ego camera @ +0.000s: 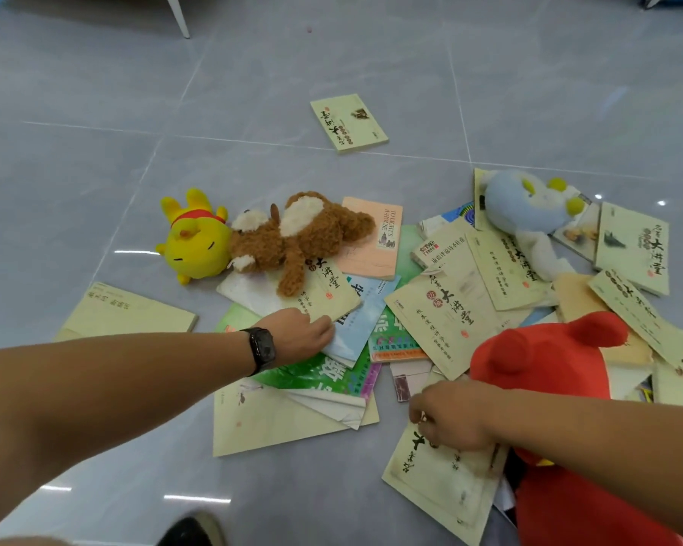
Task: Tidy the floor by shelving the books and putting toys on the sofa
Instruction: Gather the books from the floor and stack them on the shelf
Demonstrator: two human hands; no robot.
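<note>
Your left hand is curled onto the corner of a cream book with the brown bear lying across its far half; lift now and I'd expect the bear to roll off, or the cover to bend. Just beyond that hand, the yellow toy touches the bear, so it may get dragged too. Your right hand, well apart from the left, pinches the top edge of a near book whose right edge runs under the red toy; pulling could tip that toy or slide the loose books between your hands. The grey tile floor looks glossy and slick. Beyond your right hand, a blue toy rests on more books. No shelf or sofa shows.
</note>
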